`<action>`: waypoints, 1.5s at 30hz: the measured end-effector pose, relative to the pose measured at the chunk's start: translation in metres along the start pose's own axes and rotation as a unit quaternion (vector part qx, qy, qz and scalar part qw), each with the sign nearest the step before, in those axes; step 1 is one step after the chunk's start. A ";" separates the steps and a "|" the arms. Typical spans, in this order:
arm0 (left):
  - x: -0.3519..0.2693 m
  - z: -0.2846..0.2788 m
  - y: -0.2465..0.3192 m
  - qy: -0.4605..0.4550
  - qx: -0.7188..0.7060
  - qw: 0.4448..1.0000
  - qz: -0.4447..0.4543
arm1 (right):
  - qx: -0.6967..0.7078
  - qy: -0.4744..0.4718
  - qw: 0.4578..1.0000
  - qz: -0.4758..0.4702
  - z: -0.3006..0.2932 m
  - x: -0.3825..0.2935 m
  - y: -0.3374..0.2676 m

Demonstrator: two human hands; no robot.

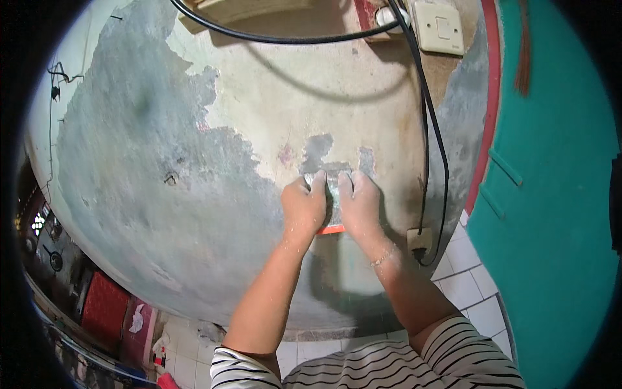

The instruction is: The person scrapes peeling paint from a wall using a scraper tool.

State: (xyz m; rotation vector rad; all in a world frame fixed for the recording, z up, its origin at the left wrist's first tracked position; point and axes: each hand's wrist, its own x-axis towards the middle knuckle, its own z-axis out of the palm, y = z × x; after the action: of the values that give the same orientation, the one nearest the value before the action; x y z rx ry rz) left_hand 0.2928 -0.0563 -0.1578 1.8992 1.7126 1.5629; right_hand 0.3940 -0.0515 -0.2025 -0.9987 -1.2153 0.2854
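Both hands press a flat scraper blade (pixel 334 206) against a wall of peeling cream paint. The blade looks metallic and has an orange strip (pixel 330 229) along its lower edge. My left hand (pixel 305 202) grips its left side, thumb pointing up. My right hand (pixel 359 199) grips the right side; both hands carry pale dust. Just above the fingertips lies a bare grey patch (pixel 318 150) in the cream paint (pixel 311 92). A smaller bare patch (pixel 366 160) shows above my right hand. My fingers hide much of the blade.
Black cables (pixel 427 97) hang on the right, down to a plugged-in socket (pixel 419 240). A light switch (pixel 439 27) sits at the upper right, beside a green door-like panel (pixel 549 194). Bare grey wall (pixel 160 131) spreads left. White floor tiles (pixel 471 282) lie below.
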 end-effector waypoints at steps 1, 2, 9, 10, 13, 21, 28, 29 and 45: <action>0.003 -0.003 0.001 -0.005 0.015 1.000 -0.004 | -0.001 0.013 1.000 -0.011 0.001 0.005 -0.006; 0.015 -0.007 0.003 -0.040 -0.037 0.998 -0.018 | -0.002 0.025 0.999 -0.021 0.002 0.014 -0.014; -0.001 0.015 -0.017 0.034 -0.082 0.996 0.030 | -0.041 0.016 0.998 -0.044 -0.002 0.007 -0.001; 0.003 0.013 -0.010 0.040 -0.078 0.995 0.040 | -0.049 0.026 0.997 -0.060 -0.002 0.012 -0.003; 0.030 -0.017 0.033 -0.001 -0.069 0.997 0.026 | -0.063 0.043 0.995 -0.070 0.005 0.045 -0.027; -0.023 0.025 -0.015 -0.059 -0.008 0.998 -0.036 | -0.019 0.017 1.000 0.003 -0.012 -0.016 0.027; -0.038 0.035 -0.010 -0.028 -0.055 0.997 -0.036 | -0.044 -0.037 0.998 0.036 -0.029 -0.018 0.030; -0.040 0.036 -0.009 -0.025 -0.046 0.998 -0.033 | -0.043 -0.043 0.997 0.043 -0.030 -0.018 0.031; -0.029 0.046 0.001 0.013 -0.075 0.997 -0.026 | -0.085 -0.057 0.995 -0.016 -0.043 0.011 0.022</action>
State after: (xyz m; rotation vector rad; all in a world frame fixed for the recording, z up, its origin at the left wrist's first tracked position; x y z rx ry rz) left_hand 0.3335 -0.0563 -0.1940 1.7573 1.5924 1.6523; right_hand 0.4427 -0.0526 -0.2124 -1.1208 -1.3756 0.2179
